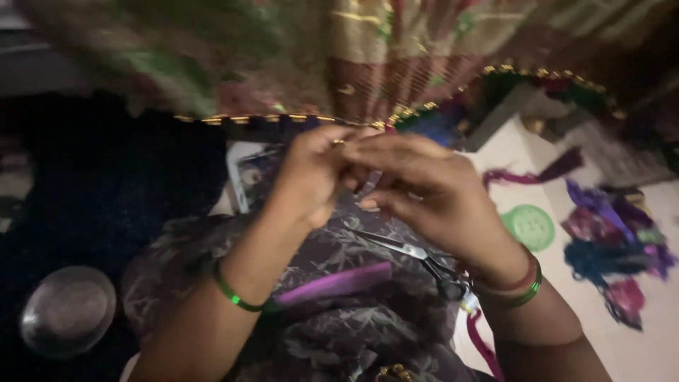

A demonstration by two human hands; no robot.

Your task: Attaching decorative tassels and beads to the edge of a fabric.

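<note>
Head view: purple thread strand (370,182), pinched between both hands at frame centre, close under the gold-beaded fabric edge (283,118) at 12 o'clock, likely so it can be worked into the trim, though blur hides the detail. Left hand (311,173) and right hand (424,191), fingertips pressed together. Scissors (410,253) on lap at 5 o'clock, within reach; loose thread pile (615,240) at 3 o'clock; steel bowl (67,310) at 8 o'clock.

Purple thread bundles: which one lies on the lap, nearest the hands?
The smooth, straight purple bundle lying across the leaf-print lap, just below the scissors. The other purple strand and the tangled thread pile lie farther right on the pale floor.
</note>
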